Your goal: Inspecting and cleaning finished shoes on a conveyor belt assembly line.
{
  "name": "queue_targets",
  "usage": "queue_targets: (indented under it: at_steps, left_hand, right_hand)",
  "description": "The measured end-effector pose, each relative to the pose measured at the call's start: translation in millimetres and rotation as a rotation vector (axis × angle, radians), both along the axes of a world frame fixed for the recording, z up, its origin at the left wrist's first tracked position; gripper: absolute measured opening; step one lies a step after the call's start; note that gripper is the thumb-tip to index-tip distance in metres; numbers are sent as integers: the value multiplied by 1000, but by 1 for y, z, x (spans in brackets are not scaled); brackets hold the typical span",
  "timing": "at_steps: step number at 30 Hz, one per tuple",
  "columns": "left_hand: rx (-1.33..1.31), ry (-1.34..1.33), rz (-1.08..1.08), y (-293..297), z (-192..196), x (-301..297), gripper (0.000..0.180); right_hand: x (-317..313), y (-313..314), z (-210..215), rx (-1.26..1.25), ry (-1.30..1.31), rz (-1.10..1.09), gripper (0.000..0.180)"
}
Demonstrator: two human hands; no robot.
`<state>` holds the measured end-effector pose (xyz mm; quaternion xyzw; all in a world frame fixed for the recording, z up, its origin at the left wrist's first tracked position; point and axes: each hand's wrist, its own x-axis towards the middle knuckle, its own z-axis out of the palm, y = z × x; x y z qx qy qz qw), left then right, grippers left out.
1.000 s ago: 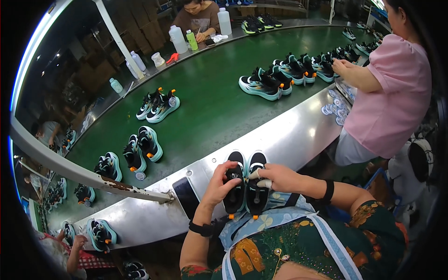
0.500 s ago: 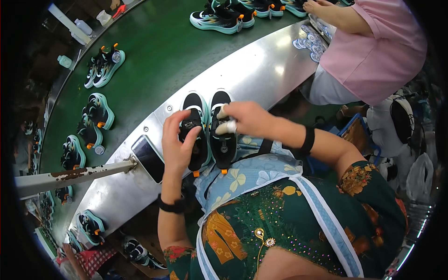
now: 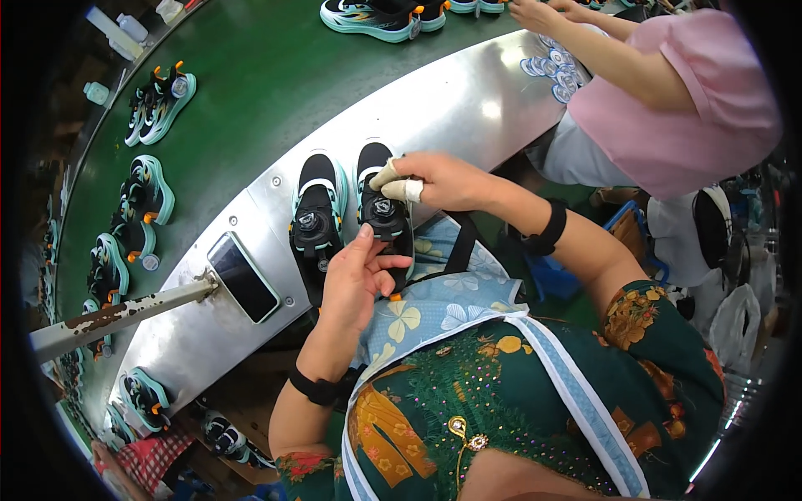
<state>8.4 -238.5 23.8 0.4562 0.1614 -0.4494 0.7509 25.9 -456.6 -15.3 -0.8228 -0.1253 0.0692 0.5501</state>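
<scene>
A pair of black sport shoes with pale mint soles lies side by side in front of me, toes pointing away. The left shoe has neither hand on it. At the right shoe, my right hand pinches the upper near the laces, with pale covers on its thumb and finger. My left hand is beside this shoe's heel end. Its thumb touches the tongue, and its other fingers are spread and half curled. Round dark dials show on both shoes.
A phone lies on the metal ledge, beside a rusty white bar. More shoes stand on the green belt. At right, a co-worker in pink reaches toward the belt near round tags.
My left hand has left the left shoe and moved to the right shoe's tongue. My right hand stays at the right shoe's upper. The head view has shifted a little.
</scene>
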Motion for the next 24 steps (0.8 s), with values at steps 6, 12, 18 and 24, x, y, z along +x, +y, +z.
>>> queue_targets:
  at_steps: [6, 12, 18, 24]
  left_hand:
    - [105, -58, -8, -2, -21, 4, 38]
    - [96, -59, 24, -13, -15, 6, 36]
    - [76, -25, 31, -17, -12, 6, 35]
    - [105, -74, -10, -13, 4, 6, 39]
  right_hand:
    - [4, 17, 27, -148, -129, 102, 25]
    - [11, 5, 23, 2, 27, 144, 21]
    - [-18, -2, 23, -72, -88, -14, 37]
    - [-6, -12, 34, -179, -137, 118, 36]
